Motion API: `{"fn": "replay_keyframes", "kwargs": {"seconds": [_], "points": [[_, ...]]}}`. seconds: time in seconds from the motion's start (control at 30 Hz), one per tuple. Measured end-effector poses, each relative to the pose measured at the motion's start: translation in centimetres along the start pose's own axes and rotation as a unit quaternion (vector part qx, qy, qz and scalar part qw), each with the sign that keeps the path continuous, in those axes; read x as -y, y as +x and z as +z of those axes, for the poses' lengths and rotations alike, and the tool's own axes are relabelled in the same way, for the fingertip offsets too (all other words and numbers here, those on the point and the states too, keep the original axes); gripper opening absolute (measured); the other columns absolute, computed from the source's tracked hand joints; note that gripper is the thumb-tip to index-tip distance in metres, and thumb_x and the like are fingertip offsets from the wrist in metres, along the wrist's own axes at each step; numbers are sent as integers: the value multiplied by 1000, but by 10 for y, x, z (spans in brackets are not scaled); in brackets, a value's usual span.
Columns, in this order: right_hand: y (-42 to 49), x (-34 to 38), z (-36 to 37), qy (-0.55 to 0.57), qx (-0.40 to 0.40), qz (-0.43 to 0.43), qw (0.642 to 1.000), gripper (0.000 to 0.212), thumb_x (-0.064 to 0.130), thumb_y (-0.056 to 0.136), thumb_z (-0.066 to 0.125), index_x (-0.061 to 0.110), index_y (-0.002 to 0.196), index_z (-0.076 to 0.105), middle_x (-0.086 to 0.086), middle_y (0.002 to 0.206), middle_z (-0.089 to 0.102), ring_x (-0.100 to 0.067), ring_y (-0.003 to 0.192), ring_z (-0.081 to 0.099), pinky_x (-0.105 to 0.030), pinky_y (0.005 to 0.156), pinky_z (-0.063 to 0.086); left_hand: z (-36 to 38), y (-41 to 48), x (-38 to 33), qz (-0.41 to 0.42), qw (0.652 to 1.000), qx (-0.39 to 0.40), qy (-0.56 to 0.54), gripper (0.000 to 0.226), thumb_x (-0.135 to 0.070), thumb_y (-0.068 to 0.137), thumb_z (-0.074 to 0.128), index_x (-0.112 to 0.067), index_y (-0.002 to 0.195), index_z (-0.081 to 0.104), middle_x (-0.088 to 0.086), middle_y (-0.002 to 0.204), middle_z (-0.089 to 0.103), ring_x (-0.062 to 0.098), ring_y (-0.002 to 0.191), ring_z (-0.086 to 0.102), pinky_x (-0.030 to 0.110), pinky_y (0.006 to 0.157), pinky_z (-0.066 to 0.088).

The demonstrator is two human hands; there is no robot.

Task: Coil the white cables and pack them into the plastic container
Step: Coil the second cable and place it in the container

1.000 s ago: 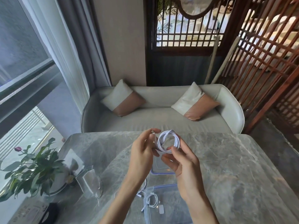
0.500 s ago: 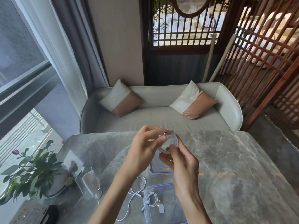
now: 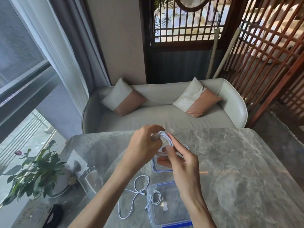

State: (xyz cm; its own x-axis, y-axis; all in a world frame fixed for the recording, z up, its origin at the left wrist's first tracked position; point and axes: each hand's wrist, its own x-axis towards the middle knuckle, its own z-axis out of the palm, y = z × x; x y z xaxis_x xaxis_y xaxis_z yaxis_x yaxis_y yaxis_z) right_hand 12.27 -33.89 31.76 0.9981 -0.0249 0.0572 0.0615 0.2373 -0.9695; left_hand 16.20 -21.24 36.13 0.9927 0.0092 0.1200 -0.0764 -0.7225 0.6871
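While both hands hold it above the table (image 3: 238, 162), the coiled white cable (image 3: 166, 137) is pinched. The left hand (image 3: 144, 145) curls fingers round its far-left side; the right hand (image 3: 182, 163) pinches the near-right side with thumb and fingers. The hands hide most of a blue-rimmed clear piece (image 3: 157, 168) beneath; lid or tub, can't tell. Nearer, the open plastic container (image 3: 172, 216) holds a small coiled cable (image 3: 155, 197) and a white plug (image 3: 164, 207). A loose cable (image 3: 131, 195) lies just left of it. A plant (image 3: 36, 170) stands at the left.
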Motion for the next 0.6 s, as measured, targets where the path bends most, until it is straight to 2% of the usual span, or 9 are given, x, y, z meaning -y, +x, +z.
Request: {"fn": "replay_keyframes", "kwargs": {"seconds": [0.07,0.13,0.2,0.27,0.37,0.43,0.6], "points": [[0,-2,0,18,4,19,1000,41,9,100,56,44,115,71,4,86,78,-14,71,77,-20,65,60,3,-2,3,-6,1000,4,-7,27,-8,79,59,-19,99,72,0,83,73,17,75,65,31,71,51],[1,-3,-4,53,11,57,997,34,11,99,57,35,119,72,4,88,79,-10,70,74,-20,66,59,2,-1,10,-31,986,80,-142,14,-8,86,64,-12,97,72,6,82,73,15,73,64,34,72,52],[5,-3,-14,99,11,97,990,30,10,99,57,26,118,74,1,87,78,-8,67,70,-19,66,58,-3,-2,19,-82,932,143,-324,20,-15,91,66,-6,108,69,11,93,73,17,83,67,35,78,55],[9,-3,-24,140,-14,122,983,29,6,98,58,21,114,76,-4,80,73,-8,66,67,-19,66,58,-6,-6,30,-123,894,150,-404,34,-25,90,64,-6,118,65,17,104,73,24,91,69,36,85,57],[14,-5,-30,136,-34,127,982,31,4,98,57,16,122,71,-8,82,66,-8,67,66,-19,69,59,2,-15,35,-120,900,160,-386,39,-32,86,66,-5,114,66,22,112,70,28,96,68,35,85,57],[14,-8,-27,124,-36,124,984,33,4,98,56,16,126,69,-7,83,66,-8,66,68,-19,69,58,11,-20,31,-115,901,157,-388,35,-28,90,63,-2,113,66,25,112,69,34,100,68,37,86,57],[10,-9,-17,64,-23,99,993,36,10,100,56,23,133,64,-1,91,78,-12,79,76,-21,73,59,21,-21,16,-98,925,109,-350,26,-20,93,65,-5,114,65,24,105,71,43,97,69,57,90,54]]}}
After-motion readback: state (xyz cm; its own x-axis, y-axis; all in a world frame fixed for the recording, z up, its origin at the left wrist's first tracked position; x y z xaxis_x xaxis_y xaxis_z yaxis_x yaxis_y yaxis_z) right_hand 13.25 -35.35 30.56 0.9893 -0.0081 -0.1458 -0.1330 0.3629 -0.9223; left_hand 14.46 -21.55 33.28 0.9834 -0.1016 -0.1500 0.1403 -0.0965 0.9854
